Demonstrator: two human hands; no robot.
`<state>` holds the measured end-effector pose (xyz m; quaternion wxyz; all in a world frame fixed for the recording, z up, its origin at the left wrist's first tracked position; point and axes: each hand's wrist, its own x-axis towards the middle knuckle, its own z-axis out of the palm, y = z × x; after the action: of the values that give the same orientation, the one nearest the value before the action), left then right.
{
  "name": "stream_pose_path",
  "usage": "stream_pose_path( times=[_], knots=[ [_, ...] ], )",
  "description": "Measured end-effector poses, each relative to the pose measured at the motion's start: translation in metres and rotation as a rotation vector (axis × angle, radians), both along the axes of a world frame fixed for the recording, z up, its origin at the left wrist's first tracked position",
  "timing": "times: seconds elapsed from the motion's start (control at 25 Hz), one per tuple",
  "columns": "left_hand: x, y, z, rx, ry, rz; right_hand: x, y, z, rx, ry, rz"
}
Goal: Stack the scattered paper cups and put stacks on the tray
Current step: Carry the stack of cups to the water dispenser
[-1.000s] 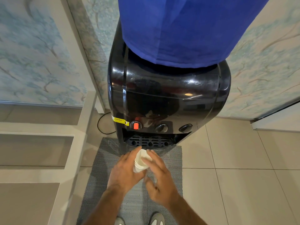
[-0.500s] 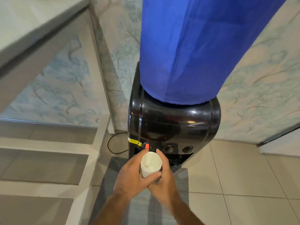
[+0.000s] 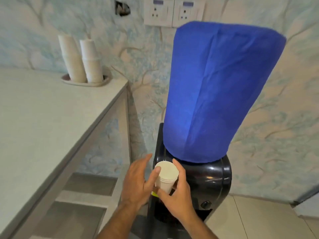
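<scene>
- Since half a second ago the view has tipped upward: the counter top (image 3: 51, 107) and the tray (image 3: 86, 81) at its far right corner have come into sight, and the hands with their cups sit lower in the picture.
- On that tray two tall stacks of paper cups (image 3: 81, 61) stand upside down, side by side and touching, close against the wall.
- Below the counter's right edge, the left hand (image 3: 138, 181) has its fingers stretched out and loose; its thumb rests against the rim of a short stack of cups (image 3: 166, 176), and it does not appear to wrap round them.
- That short stack is upright, mouth up, long axis near vertical, held between the two hands in front of a black water dispenser (image 3: 207, 183).
- The right hand (image 3: 179, 192) grips the short stack, fingers curled round its side and thumb across its lower part.
- Judged from this, the tray lies up and to the left of the fingers, well apart; the left hand is on the nearer side, but the right hand has the hold.
- A blue cloth cover (image 3: 219, 94) hides the bottle on the dispenser.
- The exact cup count in every stack is hard to make out, and both forearms are cut off at the bottom edge.
</scene>
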<state>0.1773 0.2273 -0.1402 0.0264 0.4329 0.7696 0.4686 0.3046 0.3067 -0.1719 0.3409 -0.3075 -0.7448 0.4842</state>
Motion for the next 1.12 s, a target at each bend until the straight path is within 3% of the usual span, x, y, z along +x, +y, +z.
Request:
stream_pose_path(
  times=[0.44, 0.72, 1.12],
  knots=[
    [-0.109, -0.025, 0.110, -0.185, 0.420, 0.236, -0.075, 0.023, 0.119, 0.142, 0.102, -0.020],
    [-0.168, -0.084, 0.145, -0.323, 0.386, 0.394, -0.136, 0.005, 0.159, 0.173, 0.157, 0.071],
    [-0.225, -0.155, 0.130, -0.426, 0.339, 0.591, -0.229, -0.051, 0.181, 0.127, 0.245, 0.285]
  ],
)
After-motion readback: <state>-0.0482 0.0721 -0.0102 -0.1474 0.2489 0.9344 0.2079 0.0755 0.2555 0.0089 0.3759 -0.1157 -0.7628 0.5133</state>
